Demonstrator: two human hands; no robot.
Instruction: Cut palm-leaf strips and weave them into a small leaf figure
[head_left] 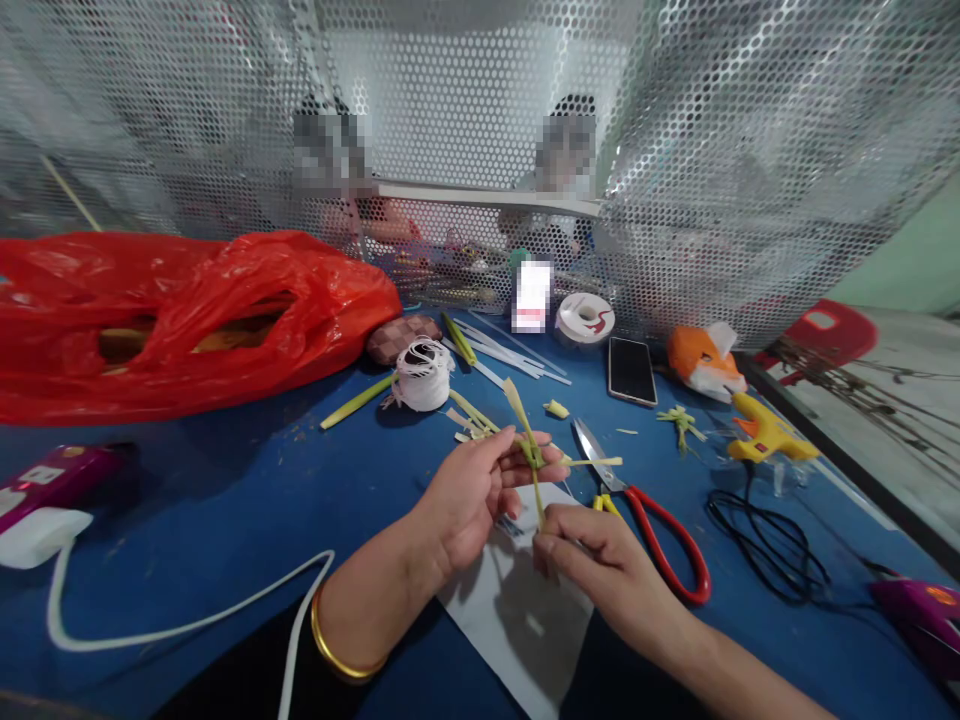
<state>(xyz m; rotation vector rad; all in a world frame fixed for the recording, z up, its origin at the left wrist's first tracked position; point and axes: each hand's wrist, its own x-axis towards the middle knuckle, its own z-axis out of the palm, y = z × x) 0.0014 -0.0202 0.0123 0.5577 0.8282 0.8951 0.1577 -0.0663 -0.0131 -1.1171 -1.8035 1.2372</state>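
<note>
A small woven piece of green-yellow leaf strips [534, 457] has several loose ends sticking out. My left hand [480, 490], palm up, has its fingers closed on the knot of this piece. Below the knot, my right hand [589, 555] pinches the strip that hangs down. Both hands are above a white paper sheet [525, 640]. Right of them lie red-handled scissors [679, 575], blades towards the back. Leaf scraps [556, 409] and a ball of white cord [422, 378] are behind the hands. Another woven leaf piece [681, 424] lies farther right.
A big red plastic bag [315, 290] fills the back left. A yellow glue gun [772, 430] with a black cable, a phone [631, 370] and a tape roll [585, 318] are at right. A white cable [187, 628] crosses the front left. People sit behind the perforated screen [480, 90].
</note>
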